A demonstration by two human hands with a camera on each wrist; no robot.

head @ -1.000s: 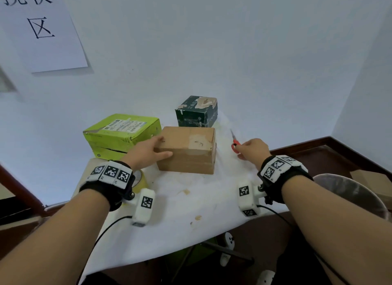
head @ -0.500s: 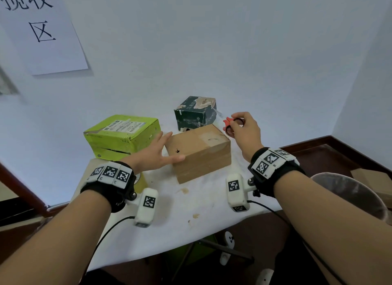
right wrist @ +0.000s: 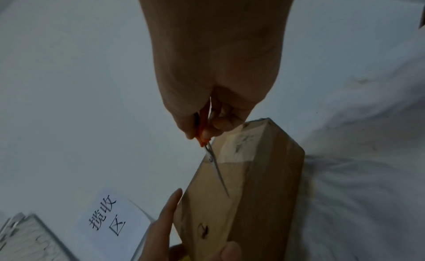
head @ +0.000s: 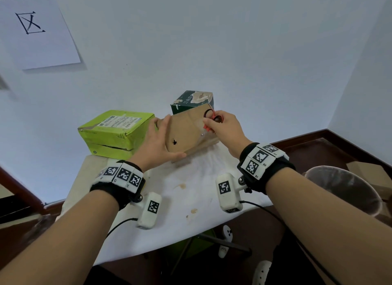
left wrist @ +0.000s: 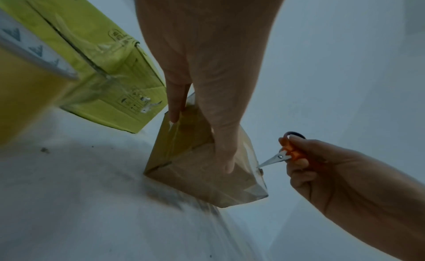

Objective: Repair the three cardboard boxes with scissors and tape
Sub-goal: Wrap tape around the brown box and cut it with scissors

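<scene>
In the middle of the head view, the brown box [head: 186, 134] stands tilted up on one edge on the white cloth [head: 191, 191] that covers the table. The left hand [head: 158, 143] grips it from the left side, thumb along the lower front edge and fingers spread up the far side. A small dark hole shows in the face turned toward the camera. The right hand [head: 224, 127] is curled around the red-handled scissors [head: 213, 120] at the upper right corner of the box; in the right wrist view the narrow blades [right wrist: 217, 171] lie against the taped face, pointing down along it. To the left of the brown box sits the yellow-green box [head: 114, 134], just beside the left hand's fingers. Behind the brown box, partly hidden by it, stands the dark green box [head: 191, 101]. In the left wrist view a roll of tape [left wrist: 27, 86] fills the left edge of the frame, blurred. A paper sign [head: 36, 26] hangs on the wall at upper left.
</scene>
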